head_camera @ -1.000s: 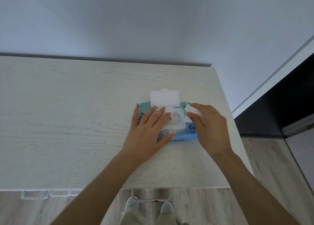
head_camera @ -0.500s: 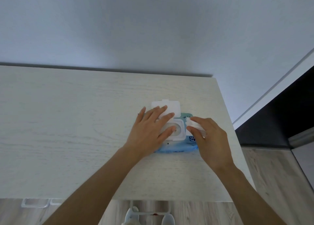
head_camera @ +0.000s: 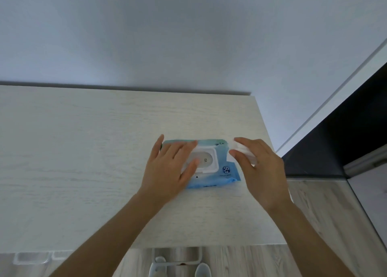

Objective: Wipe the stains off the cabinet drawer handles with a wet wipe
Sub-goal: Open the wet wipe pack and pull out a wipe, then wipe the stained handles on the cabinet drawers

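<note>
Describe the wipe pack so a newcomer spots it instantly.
Start at the pale wood cabinet top and go to its right end. The wipe pack lies flat there under the left hand. It is the only blue thing, with a closed white lid.

A person's left hand [head_camera: 167, 167] presses flat on the shut white lid [head_camera: 206, 160] of a blue wipes pack [head_camera: 222, 172] lying on a pale wood cabinet top [head_camera: 83, 161]. The right hand [head_camera: 259, 167] pinches a folded white wipe [head_camera: 244, 153] just beside the pack. A clear handle [head_camera: 178, 261] bearing a dark stain shows below the front edge.
</note>
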Demonstrator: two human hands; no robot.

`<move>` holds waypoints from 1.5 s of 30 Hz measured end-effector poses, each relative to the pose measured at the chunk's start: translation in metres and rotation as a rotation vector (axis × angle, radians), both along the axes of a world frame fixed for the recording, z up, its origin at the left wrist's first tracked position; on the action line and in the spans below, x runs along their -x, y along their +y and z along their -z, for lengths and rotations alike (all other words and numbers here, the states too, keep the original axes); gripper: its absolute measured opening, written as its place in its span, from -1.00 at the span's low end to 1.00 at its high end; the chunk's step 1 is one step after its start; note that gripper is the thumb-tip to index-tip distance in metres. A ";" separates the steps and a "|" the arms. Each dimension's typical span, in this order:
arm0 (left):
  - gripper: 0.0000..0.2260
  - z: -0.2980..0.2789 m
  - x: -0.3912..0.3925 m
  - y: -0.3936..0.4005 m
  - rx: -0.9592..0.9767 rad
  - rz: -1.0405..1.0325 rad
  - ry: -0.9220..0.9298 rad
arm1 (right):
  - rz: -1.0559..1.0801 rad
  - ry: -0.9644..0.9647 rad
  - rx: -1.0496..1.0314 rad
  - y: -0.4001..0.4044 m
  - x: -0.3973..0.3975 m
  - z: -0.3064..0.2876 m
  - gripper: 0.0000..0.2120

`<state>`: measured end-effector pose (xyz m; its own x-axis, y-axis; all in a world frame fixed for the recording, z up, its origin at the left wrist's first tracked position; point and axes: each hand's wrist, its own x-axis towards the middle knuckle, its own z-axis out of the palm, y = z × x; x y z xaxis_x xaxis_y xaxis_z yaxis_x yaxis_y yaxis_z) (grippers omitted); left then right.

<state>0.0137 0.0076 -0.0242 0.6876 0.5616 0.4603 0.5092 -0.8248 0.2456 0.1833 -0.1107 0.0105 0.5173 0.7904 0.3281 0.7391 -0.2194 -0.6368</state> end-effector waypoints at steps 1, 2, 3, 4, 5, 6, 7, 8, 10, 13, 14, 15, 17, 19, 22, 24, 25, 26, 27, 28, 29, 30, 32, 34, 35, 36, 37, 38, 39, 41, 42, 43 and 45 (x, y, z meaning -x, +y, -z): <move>-0.47 0.006 0.006 -0.008 -0.008 0.029 0.012 | 0.002 0.020 -0.021 0.000 0.000 -0.002 -0.76; -0.47 0.012 0.011 -0.014 -0.012 0.050 0.039 | 0.000 0.045 -0.029 0.000 0.000 -0.003 -0.76; -0.47 0.017 0.015 -0.019 -0.017 0.060 0.076 | -0.007 0.064 -0.025 0.001 0.000 -0.004 -0.76; -0.47 0.022 0.017 -0.023 -0.021 0.057 0.119 | -0.017 0.073 -0.014 0.002 0.001 -0.004 -0.76; -0.47 0.025 0.018 -0.026 -0.023 0.045 0.160 | -0.024 0.080 -0.008 0.003 0.003 -0.003 -0.76; -0.46 0.028 0.018 -0.027 -0.027 0.028 0.195 | -0.027 0.091 -0.013 0.004 0.004 -0.002 -0.76; -0.47 0.029 0.018 -0.028 -0.033 0.007 0.222 | -0.031 0.109 -0.021 0.007 0.007 0.000 -0.77; -0.47 0.031 0.018 -0.029 -0.036 -0.008 0.240 | -0.040 0.133 -0.031 0.009 0.010 0.002 -0.78; -0.49 0.032 0.018 -0.029 -0.037 -0.020 0.244 | -0.074 0.183 -0.046 0.015 0.015 0.009 -0.80; -0.51 0.031 0.019 -0.030 -0.006 -0.024 0.224 | -0.133 0.163 -0.024 0.022 0.018 0.020 -0.81; -0.51 0.030 0.020 -0.031 0.008 -0.028 0.225 | -0.139 0.101 -0.002 0.022 0.017 0.024 -0.82; -0.50 0.029 0.020 -0.033 0.017 -0.036 0.234 | -0.134 0.011 0.016 0.022 0.017 0.029 -0.82; -0.48 0.029 0.019 -0.037 0.022 -0.053 0.265 | -0.106 -0.204 0.038 0.020 0.015 0.036 -0.83; -0.46 0.029 0.018 -0.041 0.024 -0.076 0.290 | -0.074 -0.397 0.070 0.018 0.014 0.038 -0.84; -0.44 0.026 0.016 -0.047 0.034 -0.109 0.315 | -0.062 -0.601 0.138 0.019 0.016 0.037 -0.77; -0.42 0.024 0.015 -0.050 0.049 -0.132 0.339 | -0.057 -0.628 0.202 0.020 0.020 0.036 -0.72; -0.42 0.023 0.015 -0.052 0.058 -0.144 0.346 | -0.054 -0.624 0.212 0.020 0.022 0.036 -0.75; -0.41 0.022 0.016 -0.054 0.068 -0.158 0.345 | -0.054 -0.611 0.215 0.021 0.024 0.036 -0.80; -0.41 0.022 0.017 -0.057 0.079 -0.173 0.337 | -0.052 -0.585 0.221 0.021 0.027 0.037 -0.83; -0.40 0.021 0.018 -0.059 0.088 -0.189 0.328 | -0.052 -0.548 0.229 0.021 0.029 0.037 -0.82; -0.40 0.020 0.020 -0.062 0.099 -0.204 0.319 | -0.057 -0.505 0.238 0.021 0.032 0.037 -0.78; -0.40 0.020 0.023 -0.064 0.111 -0.218 0.314 | -0.061 -0.467 0.246 0.022 0.034 0.038 -0.75; -0.39 0.019 0.029 -0.068 0.129 -0.237 0.308 | -0.072 -0.420 0.276 0.022 0.038 0.039 -0.75; -0.38 0.017 0.035 -0.070 0.139 -0.246 0.300 | -0.103 -0.399 0.291 0.022 0.037 0.039 -0.75; -0.38 0.016 0.038 -0.071 0.142 -0.250 0.296 | -0.112 -0.377 0.295 0.022 0.034 0.040 -0.75; -0.37 0.015 0.041 -0.072 0.143 -0.251 0.295 | -0.113 -0.340 0.284 0.020 0.031 0.039 -0.75; -0.37 0.014 0.044 -0.074 0.142 -0.248 0.296 | -0.107 -0.281 0.262 0.017 0.030 0.036 -0.75; -0.37 0.014 0.048 -0.075 0.137 -0.241 0.294 | -0.093 -0.215 0.231 0.013 0.031 0.033 -0.75; -0.38 0.013 0.052 -0.077 0.128 -0.233 0.287 | -0.072 -0.163 0.191 0.007 0.035 0.029 -0.76; -0.39 0.012 0.062 -0.081 0.108 -0.212 0.267 | -0.009 -0.099 0.093 -0.009 0.048 0.022 -0.79; -0.39 0.013 0.069 -0.084 0.096 -0.197 0.256 | 0.020 -0.077 0.046 -0.017 0.057 0.019 -0.81; -0.40 0.014 0.077 -0.088 0.081 -0.179 0.244 | 0.041 -0.054 0.017 -0.025 0.067 0.018 -0.82; -0.41 0.019 0.096 -0.095 0.055 -0.141 0.228 | 0.059 0.014 -0.004 -0.041 0.088 0.017 -0.84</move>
<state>-0.0823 -0.0879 -0.0432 0.6831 0.6789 0.2692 0.6654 -0.7305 0.1537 0.0957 -0.1513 -0.0063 0.5678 0.7570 0.3234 0.7160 -0.2604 -0.6477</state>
